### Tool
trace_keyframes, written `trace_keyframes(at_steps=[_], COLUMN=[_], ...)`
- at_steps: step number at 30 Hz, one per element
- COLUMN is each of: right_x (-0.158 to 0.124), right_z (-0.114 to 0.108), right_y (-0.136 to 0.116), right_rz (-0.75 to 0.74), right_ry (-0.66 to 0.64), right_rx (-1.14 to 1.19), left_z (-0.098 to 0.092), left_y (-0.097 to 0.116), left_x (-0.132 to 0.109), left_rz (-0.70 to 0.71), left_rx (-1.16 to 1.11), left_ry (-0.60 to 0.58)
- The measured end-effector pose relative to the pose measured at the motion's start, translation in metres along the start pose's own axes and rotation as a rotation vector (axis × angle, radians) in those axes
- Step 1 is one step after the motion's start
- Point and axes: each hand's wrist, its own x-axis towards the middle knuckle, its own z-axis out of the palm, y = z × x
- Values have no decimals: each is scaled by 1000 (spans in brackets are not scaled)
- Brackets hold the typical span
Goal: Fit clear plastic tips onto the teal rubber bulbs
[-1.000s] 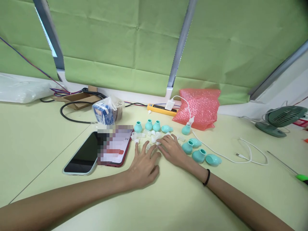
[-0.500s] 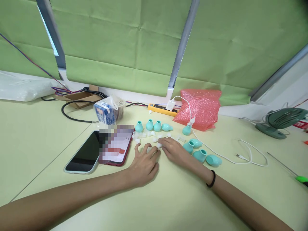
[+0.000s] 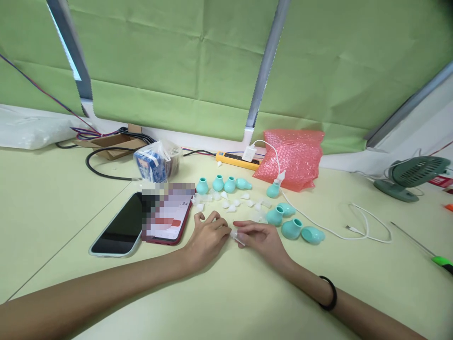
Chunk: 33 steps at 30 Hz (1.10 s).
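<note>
My left hand (image 3: 205, 238) rests on the table with its fingers curled in beside two phones (image 3: 141, 224). My right hand (image 3: 260, 238) pinches a small clear plastic tip (image 3: 238, 236), and the left fingertips meet it at the same spot. Just beyond the hands lie several loose clear tips (image 3: 230, 202). Teal rubber bulbs stand in a row (image 3: 222, 184) behind them, and more bulbs (image 3: 295, 229) lie to the right of my right hand.
A pink bubble-wrap bag (image 3: 295, 158), a yellow power strip (image 3: 235, 160) with a white charger cable (image 3: 354, 229), a bagged blue carton (image 3: 155, 165), black cables (image 3: 106, 160) and a small green fan (image 3: 412, 177) ring the pale table. A green-handled tool (image 3: 440, 259) lies far right.
Both hands have pulled back toward me from the pile of clear tips. The fingers, spread flat over the pile before, are now curled, and the right hand holds a clear tip.
</note>
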Motion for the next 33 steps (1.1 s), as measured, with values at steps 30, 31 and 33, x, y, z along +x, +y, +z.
trace_keyframes(at_steps=[30,31,33], right_x=[1,1,1], right_z=[-5,-5,-5], right_y=[8,8,7], right_rz=[54,59,60], right_ry=[-110,-104,-87], right_rx=[78,82,98], left_z=[-7,-7,-6], left_y=[-2,-2,-3], left_x=[4,3,3], left_rz=[-197,-197,-184], left_rx=[-843,-840,-818], left_ry=[48,49,56])
